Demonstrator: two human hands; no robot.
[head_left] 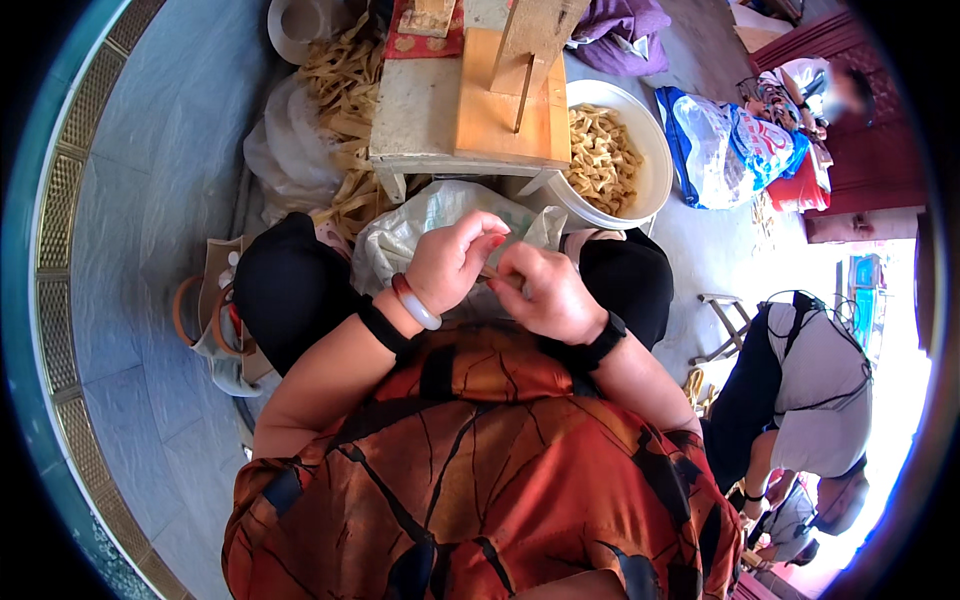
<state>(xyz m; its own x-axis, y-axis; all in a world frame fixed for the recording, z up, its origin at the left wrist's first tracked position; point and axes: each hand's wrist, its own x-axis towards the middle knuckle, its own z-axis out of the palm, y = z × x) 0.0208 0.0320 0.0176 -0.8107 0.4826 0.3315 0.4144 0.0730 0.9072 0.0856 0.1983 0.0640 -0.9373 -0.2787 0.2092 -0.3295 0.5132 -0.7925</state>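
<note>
My left hand (455, 262) and my right hand (552, 290) meet above my lap, fingers pinched close together. A small brownish piece shows between the fingertips, too hidden to name. Beneath the hands a whitish translucent plastic sack (388, 243) lies between my knees. Just beyond it stands a low table (410, 125) bearing a wooden board (480, 125) with an upright plank (530, 45) and a thin peg (523, 95). A white bucket (655, 165) at the table's right holds many tan twisted pieces (603, 155). Tan flat strips (345, 80) are heaped at the table's left.
A bag with brown ring handles (222, 310) stands by my left knee. Farther right are a purple cloth bundle (620, 35), a blue and white bag (725, 150) and a small folding stool (722, 330). A person in a pale top (825, 370) bends over at the right; others are beyond.
</note>
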